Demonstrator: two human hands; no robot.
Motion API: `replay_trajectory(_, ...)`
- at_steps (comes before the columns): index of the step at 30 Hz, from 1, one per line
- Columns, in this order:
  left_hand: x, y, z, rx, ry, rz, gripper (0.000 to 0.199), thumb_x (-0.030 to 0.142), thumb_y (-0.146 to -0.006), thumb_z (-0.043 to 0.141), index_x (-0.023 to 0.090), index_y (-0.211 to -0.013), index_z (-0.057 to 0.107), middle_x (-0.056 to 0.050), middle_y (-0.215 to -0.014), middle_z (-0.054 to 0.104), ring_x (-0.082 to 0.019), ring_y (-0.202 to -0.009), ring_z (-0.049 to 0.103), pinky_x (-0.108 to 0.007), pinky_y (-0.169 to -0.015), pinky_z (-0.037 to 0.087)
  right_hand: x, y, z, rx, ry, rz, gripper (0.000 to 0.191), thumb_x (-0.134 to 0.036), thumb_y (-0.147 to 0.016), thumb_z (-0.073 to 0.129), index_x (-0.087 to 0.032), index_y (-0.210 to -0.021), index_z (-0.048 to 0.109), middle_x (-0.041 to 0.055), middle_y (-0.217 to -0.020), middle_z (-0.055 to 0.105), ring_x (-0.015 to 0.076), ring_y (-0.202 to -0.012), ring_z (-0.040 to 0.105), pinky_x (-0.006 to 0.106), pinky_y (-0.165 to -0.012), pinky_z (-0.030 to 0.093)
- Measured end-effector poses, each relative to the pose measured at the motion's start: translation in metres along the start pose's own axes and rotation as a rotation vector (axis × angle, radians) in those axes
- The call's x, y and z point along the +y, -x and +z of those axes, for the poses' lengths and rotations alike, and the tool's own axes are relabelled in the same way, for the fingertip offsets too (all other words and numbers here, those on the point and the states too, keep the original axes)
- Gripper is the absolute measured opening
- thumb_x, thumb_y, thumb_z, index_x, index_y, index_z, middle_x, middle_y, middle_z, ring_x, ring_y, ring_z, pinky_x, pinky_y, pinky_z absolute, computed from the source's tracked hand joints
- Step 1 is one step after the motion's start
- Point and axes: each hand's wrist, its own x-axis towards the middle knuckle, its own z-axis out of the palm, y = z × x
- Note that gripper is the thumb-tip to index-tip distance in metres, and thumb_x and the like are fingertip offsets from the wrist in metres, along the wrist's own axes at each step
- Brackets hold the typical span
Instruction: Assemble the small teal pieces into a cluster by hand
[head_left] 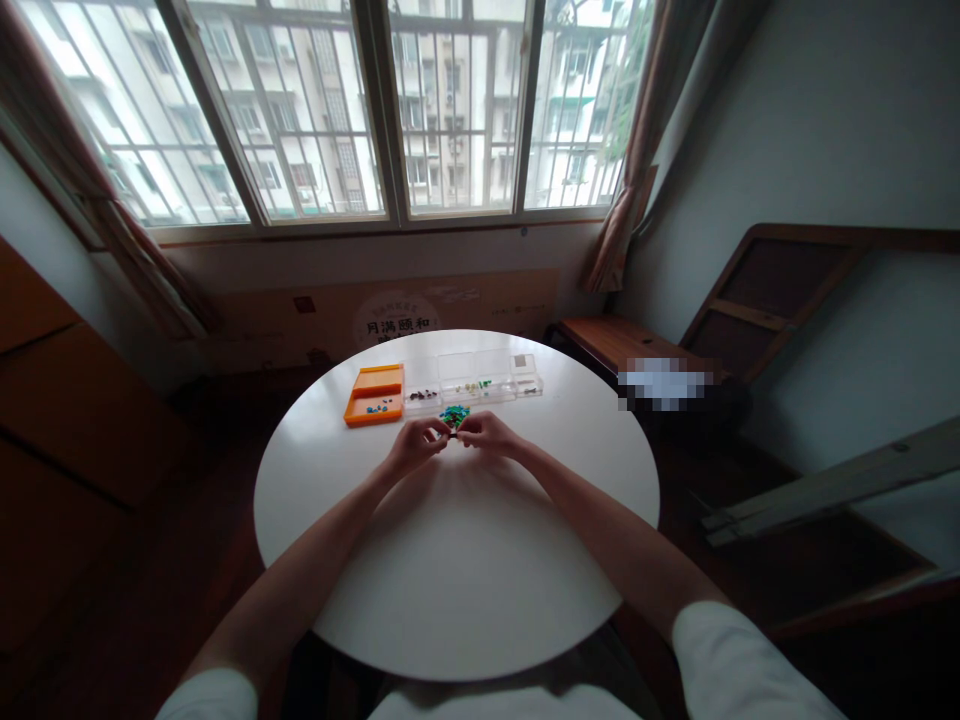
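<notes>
At the middle of the white round table (465, 560), my left hand (416, 445) and my right hand (487, 432) meet with fingers closed in a pinch. Between their fingertips is a small dark piece (453, 436), too small to name more exactly. Just beyond it sits a cluster of green and blue toy-brick-like pieces (454, 414), partly hidden by my fingers. An orange box (348, 416) with its lid up holds several small blue pieces (379, 408); it stands beyond my left hand.
Clear plastic boxes (491, 368) with raised lids stand along the far side, holding small dark, yellowish and green pieces. Past the table are a large printed cardboard box (300, 310) and a barred window. A wooden bench (622, 335) stands at the right.
</notes>
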Motion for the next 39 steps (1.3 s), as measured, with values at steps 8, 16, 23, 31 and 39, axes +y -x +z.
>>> replay_trajectory(8, -0.002, 0.001, 0.001, -0.007, -0.081, -0.020, 0.015, 0.019, -0.070, 0.057, 0.014, -0.079, 0.068, -0.001, -0.071, 0.067, -0.008, -0.052, 0.057, -0.014, -0.046, 0.041, -0.003, 0.002, 0.001, -0.054, 0.014, -0.007, 0.019, -0.025, -0.072, 0.057, -0.009, -0.073, 0.067, 0.0026, -0.059, 0.062, 0.0090, -0.052, 0.050, 0.019, -0.050, 0.036)
replay_trajectory(16, 0.002, 0.003, 0.000, -0.034, -0.087, -0.019, 0.014, 0.016, -0.067, 0.058, 0.014, -0.078, 0.067, -0.001, -0.071, 0.067, -0.008, -0.053, 0.056, -0.014, -0.046, 0.039, -0.004, 0.003, 0.001, -0.076, 0.071, -0.007, 0.019, -0.023, -0.072, 0.055, -0.009, -0.071, 0.067, 0.0024, -0.059, 0.062, 0.0091, -0.053, 0.050, 0.019, -0.050, 0.035)
replay_trajectory(23, 0.000, 0.002, 0.000, -0.050, -0.095, -0.006, 0.018, 0.014, -0.066, 0.058, 0.015, -0.081, 0.068, -0.001, -0.075, 0.067, -0.008, -0.054, 0.055, -0.015, -0.047, 0.040, -0.010, 0.004, 0.002, -0.076, 0.083, 0.021, 0.018, -0.021, -0.071, 0.054, -0.009, -0.072, 0.068, 0.0020, -0.060, 0.061, 0.0085, -0.052, 0.048, 0.019, -0.048, 0.034)
replay_trajectory(31, 0.001, 0.002, 0.000, -0.034, -0.049, 0.008, 0.017, 0.014, -0.068, 0.057, 0.014, -0.080, 0.068, -0.002, -0.076, 0.067, -0.007, -0.055, 0.053, -0.015, -0.048, 0.041, -0.010, 0.005, 0.002, -0.106, 0.084, -0.004, 0.018, -0.020, -0.071, 0.054, -0.009, -0.071, 0.069, 0.0027, -0.061, 0.063, 0.0095, -0.054, 0.051, 0.019, -0.051, 0.035)
replay_trajectory(39, 0.004, 0.003, 0.003, -0.049, -0.004, 0.019, 0.018, 0.016, -0.071, 0.057, 0.014, -0.085, 0.068, -0.003, -0.078, 0.067, -0.007, -0.055, 0.053, -0.015, -0.049, 0.042, -0.006, 0.003, 0.002, -0.084, 0.085, 0.013, 0.019, -0.017, -0.071, 0.051, -0.010, -0.073, 0.069, 0.0024, -0.061, 0.063, 0.0089, -0.053, 0.051, 0.018, -0.050, 0.035)
